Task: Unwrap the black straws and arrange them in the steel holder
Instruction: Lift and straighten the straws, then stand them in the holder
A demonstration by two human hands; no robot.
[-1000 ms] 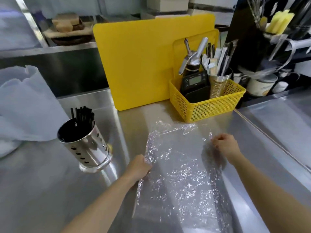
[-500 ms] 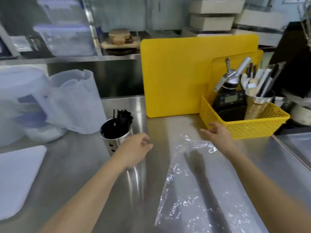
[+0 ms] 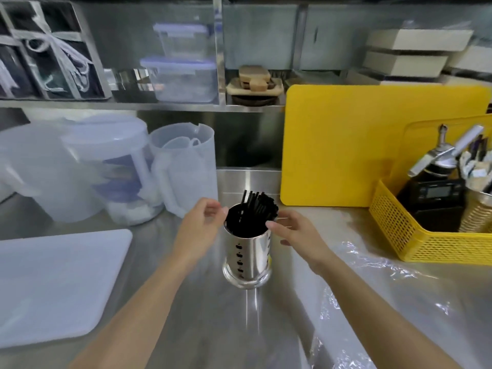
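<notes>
Hands [image 3: 247, 230] flank steel holder [image 3: 247, 258] (straws [image 3: 257, 209] inside)

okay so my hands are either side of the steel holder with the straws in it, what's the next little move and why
Probably close both hands on the straws and even them out. They already stand in the holder, but bunched and leaning toward its far right side. The left hand and right hand are open at the rim, holding nothing, and the empty wrap lies aside.

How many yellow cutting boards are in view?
2: a large yellow cutting board leaning upright at the back of the counter, and a smaller yellow board in front of it, behind the yellow basket.
</notes>
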